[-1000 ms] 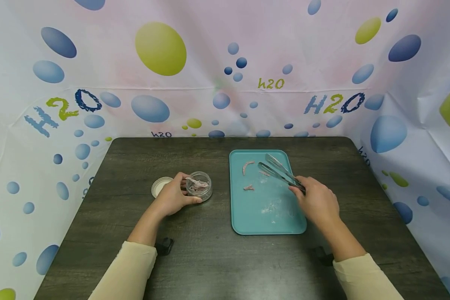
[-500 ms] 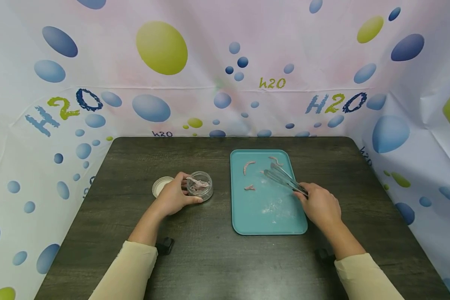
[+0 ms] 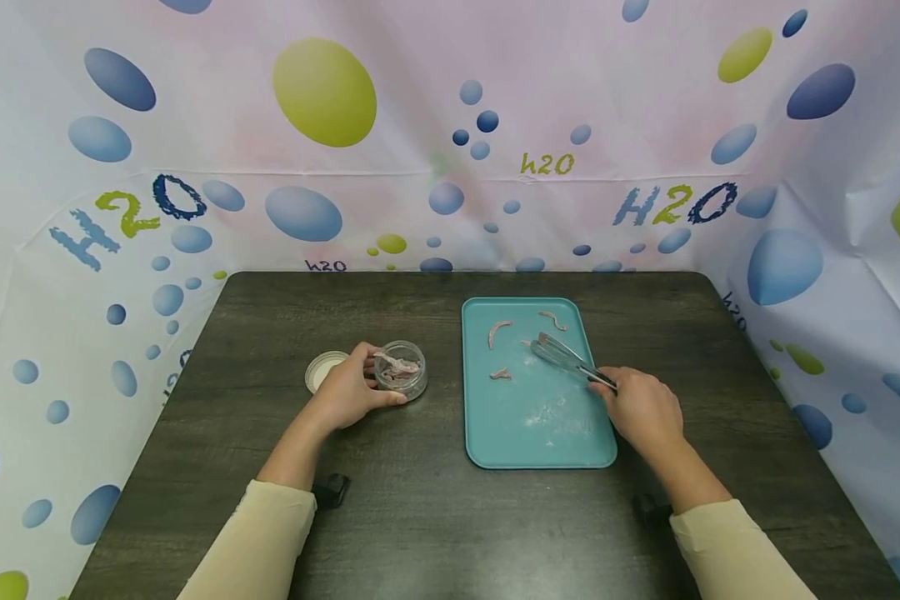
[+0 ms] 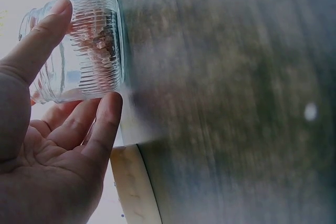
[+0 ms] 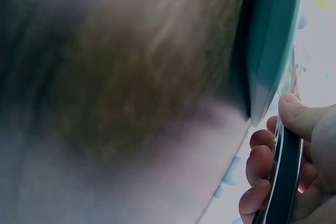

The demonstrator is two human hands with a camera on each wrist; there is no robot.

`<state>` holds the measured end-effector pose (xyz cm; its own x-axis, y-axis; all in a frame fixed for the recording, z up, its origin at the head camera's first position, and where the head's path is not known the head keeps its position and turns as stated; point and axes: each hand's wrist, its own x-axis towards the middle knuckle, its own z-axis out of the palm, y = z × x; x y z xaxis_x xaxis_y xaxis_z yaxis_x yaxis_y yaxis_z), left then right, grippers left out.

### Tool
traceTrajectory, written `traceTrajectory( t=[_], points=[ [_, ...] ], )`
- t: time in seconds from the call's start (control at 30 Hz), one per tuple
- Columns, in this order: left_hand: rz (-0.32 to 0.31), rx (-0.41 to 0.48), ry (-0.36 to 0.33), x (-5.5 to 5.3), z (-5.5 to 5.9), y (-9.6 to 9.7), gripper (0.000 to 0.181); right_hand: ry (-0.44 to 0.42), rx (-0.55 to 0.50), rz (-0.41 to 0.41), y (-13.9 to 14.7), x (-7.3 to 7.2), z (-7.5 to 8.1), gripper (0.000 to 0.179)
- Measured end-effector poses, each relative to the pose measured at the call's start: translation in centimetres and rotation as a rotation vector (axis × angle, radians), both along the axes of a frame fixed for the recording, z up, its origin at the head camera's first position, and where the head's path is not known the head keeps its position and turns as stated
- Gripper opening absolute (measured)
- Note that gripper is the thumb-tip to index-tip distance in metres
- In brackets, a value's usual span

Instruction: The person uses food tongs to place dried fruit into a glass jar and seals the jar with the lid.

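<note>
A clear glass jar [image 3: 417, 385] stands on the dark table with pale pinkish strips [image 3: 397, 367] inside. My left hand [image 3: 345, 393] grips it from the left, thumb at the front; the left wrist view shows the ribbed glass [image 4: 97, 51] between thumb and fingers. My right hand [image 3: 641, 408] holds metal tongs [image 3: 573, 360] by the dark handle [image 5: 286, 166]. Their tips are close together above the turquoise tray [image 3: 495, 425], beside a pinkish strip [image 3: 527, 342] they mostly cover. Other strips lie at the tray's upper left [image 3: 498, 332], upper right [image 3: 553, 320] and left middle [image 3: 501, 374].
A round cream lid [image 3: 321, 369] lies left of the jar, partly behind my left hand. White powdery residue [image 3: 558, 412] marks the tray's lower half. A patterned sheet [image 3: 390, 192] hangs behind and beside the dark table [image 3: 420, 533].
The tongs have drawn back toward me from the tray's upper right, their arms closing together, and a curved strip there now shows uncovered. My left hand stays on the jar.
</note>
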<state>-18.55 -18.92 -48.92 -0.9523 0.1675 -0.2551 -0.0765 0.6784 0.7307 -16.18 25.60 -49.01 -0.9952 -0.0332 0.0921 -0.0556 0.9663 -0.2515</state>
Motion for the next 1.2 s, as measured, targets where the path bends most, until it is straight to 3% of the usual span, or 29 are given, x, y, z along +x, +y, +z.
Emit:
traceTrajectory(
  t=[0.73,1.2],
  points=[
    [-0.002,-0.003,-0.004,0.00,0.13,0.09,0.089,0.077,0.047,0.032,0.09,-0.03,0.22,0.030],
    [0.001,-0.009,-0.006,0.07,0.14,0.10,0.089,0.087,0.032,0.007,0.44,0.03,0.21,0.030]
  ],
)
